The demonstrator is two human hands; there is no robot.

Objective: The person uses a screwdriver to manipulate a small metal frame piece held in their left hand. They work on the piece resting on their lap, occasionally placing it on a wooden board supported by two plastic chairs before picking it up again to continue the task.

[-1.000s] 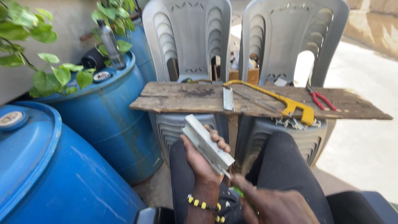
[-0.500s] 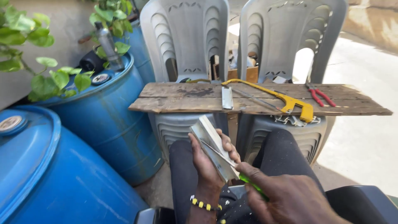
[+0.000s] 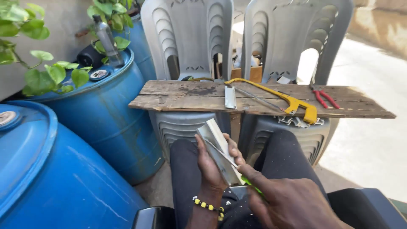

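My left hand (image 3: 210, 164) grips a short piece of grey metal channel (image 3: 217, 146) over my lap, tilted with its far end up. My right hand (image 3: 285, 199) holds a thin tool with a green handle (image 3: 251, 185); its slim shaft lies along the channel's inner face. A beaded band of yellow and black circles my left wrist. Ahead, a weathered wooden plank (image 3: 186, 96) rests across two grey plastic chairs (image 3: 186, 38). On it lie a yellow hacksaw (image 3: 292, 102), red-handled pliers (image 3: 324, 98) and a small cut piece of metal (image 3: 230, 97).
Two big blue plastic drums (image 3: 97, 110) crowd the left side, the nearer one (image 3: 46, 178) against my left knee. A grey bottle (image 3: 107, 41) and a dark object stand on the farther drum's lid. Leafy green plants (image 3: 38, 72) hang over them. Pale paved ground lies to the right.
My right hand has come forward and up with the green-handled tool, its shaft now laid along the channel. The left hand has lowered and turned the channel slightly.
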